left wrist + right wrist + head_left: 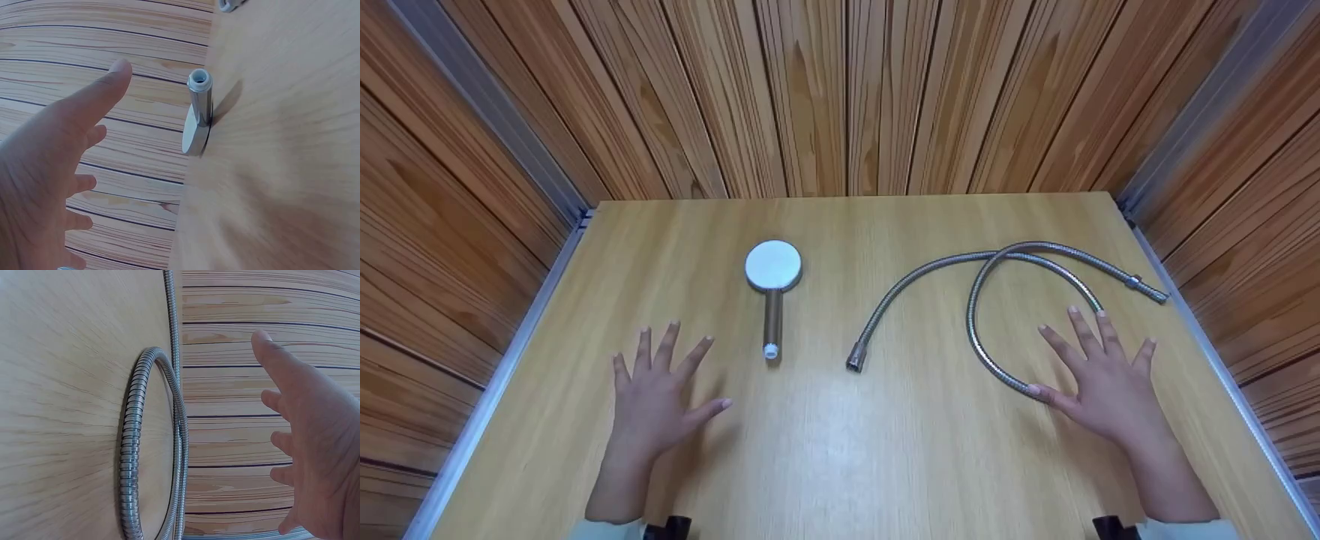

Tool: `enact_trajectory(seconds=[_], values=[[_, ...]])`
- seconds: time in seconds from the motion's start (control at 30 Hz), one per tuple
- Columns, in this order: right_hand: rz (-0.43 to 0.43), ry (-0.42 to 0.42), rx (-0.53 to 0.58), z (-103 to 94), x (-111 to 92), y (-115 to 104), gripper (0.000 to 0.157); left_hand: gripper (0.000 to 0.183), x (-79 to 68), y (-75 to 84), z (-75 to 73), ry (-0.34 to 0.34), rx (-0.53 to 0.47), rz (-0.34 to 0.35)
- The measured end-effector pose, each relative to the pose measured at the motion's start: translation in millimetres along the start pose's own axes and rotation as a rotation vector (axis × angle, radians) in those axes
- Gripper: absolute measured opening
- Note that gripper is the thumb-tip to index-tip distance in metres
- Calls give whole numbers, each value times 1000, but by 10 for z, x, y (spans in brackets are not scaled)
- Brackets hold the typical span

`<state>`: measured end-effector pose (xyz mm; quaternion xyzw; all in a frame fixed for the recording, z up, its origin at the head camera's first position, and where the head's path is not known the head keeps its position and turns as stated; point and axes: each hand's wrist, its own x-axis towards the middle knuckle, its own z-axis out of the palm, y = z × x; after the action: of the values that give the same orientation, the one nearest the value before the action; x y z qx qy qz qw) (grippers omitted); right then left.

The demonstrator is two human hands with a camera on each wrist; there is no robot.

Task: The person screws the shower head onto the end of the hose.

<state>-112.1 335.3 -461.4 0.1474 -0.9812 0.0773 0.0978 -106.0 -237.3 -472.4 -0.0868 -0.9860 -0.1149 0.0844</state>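
A handheld shower head (773, 265) with a white round face and a grey handle lies left of centre on the table, its threaded white end toward me. To its right is a coiled metal shower hose (973, 315), looped once, with a conical nut (856, 357) at its near left end. My left hand (652, 405), fingers spread, hovers to the lower left of the shower head and holds nothing. Above the hose loop's near right side my right hand (1110, 390) is spread too, hiding part of the loop. In the right wrist view the hose (132, 455) stands apart from the palm.
The wooden table (840, 465) is bordered by metal rails (502, 382) at left and right. Wood-plank walls (825, 97) rise behind it and on both sides. The hose's other end (1151, 291) lies close to the right rail.
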Motion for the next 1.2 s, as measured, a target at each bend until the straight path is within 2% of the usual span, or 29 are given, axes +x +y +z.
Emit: enact_trajectory(seconds=[0.2, 0.5, 0.87, 1.2], values=[[4, 4, 0, 50, 10, -8, 83, 91, 30, 55, 13, -11, -5, -12], [-27, 17, 22, 96, 58, -65, 82, 91, 77, 107, 68, -33, -136, -25], [-86, 22, 52, 138, 155, -138, 83, 87, 137, 113, 113, 10, -211, -14], [-150, 20, 163, 182, 269, -222, 91, 85, 219, 143, 141, 39, -279, -1]])
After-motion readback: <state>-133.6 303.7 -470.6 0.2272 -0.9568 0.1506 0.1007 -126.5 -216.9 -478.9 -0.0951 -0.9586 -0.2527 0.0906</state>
